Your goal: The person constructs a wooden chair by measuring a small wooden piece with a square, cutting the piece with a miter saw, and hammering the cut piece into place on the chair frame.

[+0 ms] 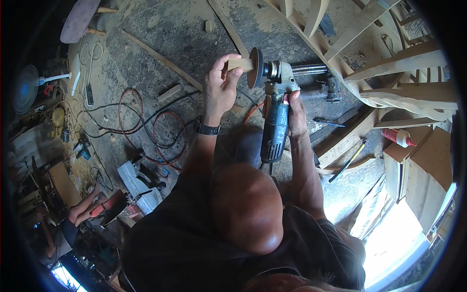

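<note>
My left hand (221, 87), with a dark watch on the wrist, pinches a small wooden block (238, 63) between thumb and fingers. One end of the block meets the face of a round brown sanding disc (255, 68). That disc is fitted to a blue angle grinder (275, 126) with a metal head. Around the grinder's body, just below its head, is my right hand (296, 114), its thumb near the top of the body and its other fingers mostly hidden. Whether the disc spins cannot be told.
Curved wooden framework (399, 92) stands at the right, near a clamp with metal bars (311, 69). A hammer (348, 160) and red-capped bottle (399, 137) lie nearby. Hoses (155, 126), wood strips (160, 58), a saw (138, 187) and a fan (25, 89) are left. Another person's leg (82, 207) shows lower left.
</note>
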The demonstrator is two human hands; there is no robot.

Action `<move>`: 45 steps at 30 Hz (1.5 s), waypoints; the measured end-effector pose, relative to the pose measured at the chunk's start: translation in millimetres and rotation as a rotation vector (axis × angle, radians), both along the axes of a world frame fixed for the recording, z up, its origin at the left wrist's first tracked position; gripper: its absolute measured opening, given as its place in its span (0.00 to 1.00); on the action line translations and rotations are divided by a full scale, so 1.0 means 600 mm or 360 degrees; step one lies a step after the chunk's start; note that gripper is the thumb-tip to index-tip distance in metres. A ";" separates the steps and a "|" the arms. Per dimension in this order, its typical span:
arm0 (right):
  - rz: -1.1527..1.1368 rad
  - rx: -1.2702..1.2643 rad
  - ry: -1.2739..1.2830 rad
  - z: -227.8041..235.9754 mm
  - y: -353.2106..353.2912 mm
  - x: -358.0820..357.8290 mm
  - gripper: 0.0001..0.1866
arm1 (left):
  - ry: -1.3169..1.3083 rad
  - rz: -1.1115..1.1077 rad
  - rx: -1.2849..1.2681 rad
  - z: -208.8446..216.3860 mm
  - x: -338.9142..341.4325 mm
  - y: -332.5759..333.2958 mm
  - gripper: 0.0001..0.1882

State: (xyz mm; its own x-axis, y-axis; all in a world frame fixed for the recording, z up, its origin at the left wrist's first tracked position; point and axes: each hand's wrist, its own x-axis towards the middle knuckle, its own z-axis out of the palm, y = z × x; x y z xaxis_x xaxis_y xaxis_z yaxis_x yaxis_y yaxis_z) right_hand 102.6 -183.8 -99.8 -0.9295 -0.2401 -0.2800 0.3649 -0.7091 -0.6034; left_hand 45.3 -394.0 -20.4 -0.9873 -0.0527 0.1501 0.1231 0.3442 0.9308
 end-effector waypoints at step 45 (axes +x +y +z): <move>0.0014 0.0017 0.0035 0.028 -0.007 -0.006 0.38 | -0.0047 0.0023 0.0238 -0.019 -0.003 -0.003 0.17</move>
